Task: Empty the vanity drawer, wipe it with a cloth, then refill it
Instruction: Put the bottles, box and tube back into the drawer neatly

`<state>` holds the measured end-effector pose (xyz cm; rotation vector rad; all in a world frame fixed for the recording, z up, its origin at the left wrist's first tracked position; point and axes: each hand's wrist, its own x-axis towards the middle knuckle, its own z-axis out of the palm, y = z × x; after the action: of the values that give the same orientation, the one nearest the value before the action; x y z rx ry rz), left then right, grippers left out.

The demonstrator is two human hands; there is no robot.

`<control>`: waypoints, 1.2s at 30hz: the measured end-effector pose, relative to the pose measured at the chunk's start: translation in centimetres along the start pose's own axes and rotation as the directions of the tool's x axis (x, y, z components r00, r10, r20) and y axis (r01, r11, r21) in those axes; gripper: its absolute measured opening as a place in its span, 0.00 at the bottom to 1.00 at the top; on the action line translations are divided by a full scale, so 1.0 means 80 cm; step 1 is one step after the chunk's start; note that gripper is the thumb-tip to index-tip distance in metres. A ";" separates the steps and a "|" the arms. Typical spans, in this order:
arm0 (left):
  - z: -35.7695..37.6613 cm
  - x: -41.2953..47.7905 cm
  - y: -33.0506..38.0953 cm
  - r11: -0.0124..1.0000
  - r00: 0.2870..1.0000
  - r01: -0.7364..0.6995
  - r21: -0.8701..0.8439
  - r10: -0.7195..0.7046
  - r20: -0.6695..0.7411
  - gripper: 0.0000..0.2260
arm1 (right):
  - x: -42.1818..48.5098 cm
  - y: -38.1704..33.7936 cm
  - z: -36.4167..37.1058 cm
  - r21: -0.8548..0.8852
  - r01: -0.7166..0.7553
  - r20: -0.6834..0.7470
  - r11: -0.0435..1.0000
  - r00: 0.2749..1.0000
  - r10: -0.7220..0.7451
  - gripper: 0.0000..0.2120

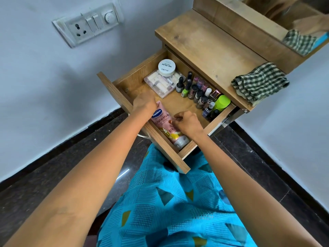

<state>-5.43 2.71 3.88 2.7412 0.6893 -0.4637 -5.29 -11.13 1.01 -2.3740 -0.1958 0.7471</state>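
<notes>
Blue dress (178, 202); pink tube (161, 119) in stocked drawer (181, 104)

Room corner: pale white walls (44, 77), the left one bearing a switch plate (88, 24) with socket, two rockers and round dial, meet a dark polished stone floor (62, 157) at a black skirting (53, 145); a wooden vanity (204, 45) with wood-framed mirror (284, 13) stands between them.
</notes>
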 end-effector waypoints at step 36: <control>0.079 -0.084 -0.136 0.859 0.940 -0.302 -0.413 0.197 -0.277 0.11 | -0.058 -0.067 0.151 -0.795 0.247 -0.133 0.554 0.820 -0.557 0.10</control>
<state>-17.97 7.08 -1.39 2.4013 0.4090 0.0698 -15.68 -1.98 -1.27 -2.9941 -1.0521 -0.0953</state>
